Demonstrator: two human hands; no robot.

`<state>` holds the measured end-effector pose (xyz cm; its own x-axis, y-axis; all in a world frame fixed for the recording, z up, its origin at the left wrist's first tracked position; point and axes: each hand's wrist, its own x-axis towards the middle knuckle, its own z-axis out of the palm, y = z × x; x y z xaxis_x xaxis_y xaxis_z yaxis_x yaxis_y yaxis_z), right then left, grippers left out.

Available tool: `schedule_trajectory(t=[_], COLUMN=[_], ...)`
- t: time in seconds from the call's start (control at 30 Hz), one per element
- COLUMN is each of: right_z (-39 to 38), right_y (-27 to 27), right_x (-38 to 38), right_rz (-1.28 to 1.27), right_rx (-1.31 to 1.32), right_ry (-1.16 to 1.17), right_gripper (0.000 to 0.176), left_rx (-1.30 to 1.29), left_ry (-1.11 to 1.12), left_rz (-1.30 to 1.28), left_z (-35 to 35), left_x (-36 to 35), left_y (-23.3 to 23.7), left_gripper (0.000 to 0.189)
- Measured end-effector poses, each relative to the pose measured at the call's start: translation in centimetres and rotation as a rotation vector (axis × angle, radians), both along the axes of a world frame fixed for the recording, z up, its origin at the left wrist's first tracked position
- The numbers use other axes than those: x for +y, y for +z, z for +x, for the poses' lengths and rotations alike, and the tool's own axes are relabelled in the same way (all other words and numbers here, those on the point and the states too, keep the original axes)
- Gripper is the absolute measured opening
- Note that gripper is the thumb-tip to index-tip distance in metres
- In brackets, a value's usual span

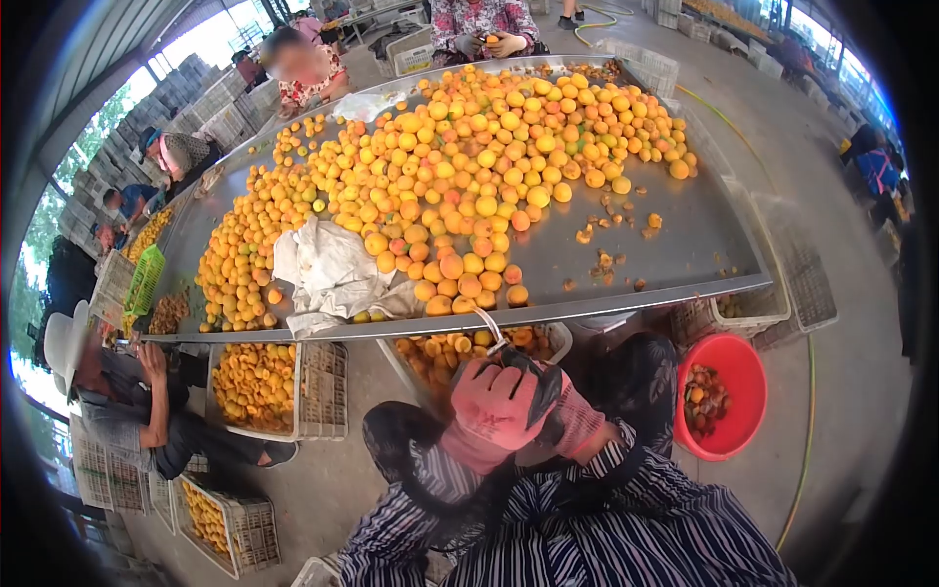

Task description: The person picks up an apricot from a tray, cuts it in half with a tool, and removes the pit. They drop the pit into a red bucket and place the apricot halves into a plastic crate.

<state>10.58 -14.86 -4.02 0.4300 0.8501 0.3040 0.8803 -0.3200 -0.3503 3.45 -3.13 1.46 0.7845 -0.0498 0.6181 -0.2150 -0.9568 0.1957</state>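
Note:
Both my hands wear pink gloves with dark parts and meet in front of my lap, below the table's edge. My left hand (pixel 501 401) is closed, with a curved metal tool (pixel 491 328) sticking up from the grip. My right hand (pixel 577 416) presses against it, its fingers closed; what it holds is hidden. Just beyond the hands, a crate of halved orange fruit (pixel 440 350) sits under the edge. Above it, whole orange-yellow fruit (pixel 450 196) are heaped on the metal table (pixel 685 269), beside a crumpled white cloth (pixel 328 269).
A red bucket (pixel 751 396) with fruit scraps stands at the right. Another crate of halves (pixel 321 391) is at the left, near a seated person in a white hat (pixel 108 391). Other people sit beyond the table. A yellow-green hose (pixel 808 440) runs along the floor.

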Motion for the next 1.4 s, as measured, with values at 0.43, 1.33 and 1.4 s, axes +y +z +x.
schedule_trajectory(t=[0.43, 1.33, 1.4], right_z=[3.3, 0.7, 0.4], right_y=[-3.2, 4.7, 4.5], right_x=[0.3, 0.3, -1.5], right_rz=[0.383, 0.949, 0.666], right_rx=[1.844, 1.599, 1.437], right_ry=[-0.146, 0.009, -0.103], right_gripper=[0.045, 0.016, 0.028], left_rx=[0.088, 0.229, 0.21], left_ry=[-0.08, -0.101, -0.189], left_rz=[-2.096, -2.516, -2.337], left_z=[-0.8, -0.6, -0.6], left_x=[3.1, 0.0, 0.9], left_y=[-4.4, -4.7, -7.3], left_gripper=[0.042, 0.044, 0.064])
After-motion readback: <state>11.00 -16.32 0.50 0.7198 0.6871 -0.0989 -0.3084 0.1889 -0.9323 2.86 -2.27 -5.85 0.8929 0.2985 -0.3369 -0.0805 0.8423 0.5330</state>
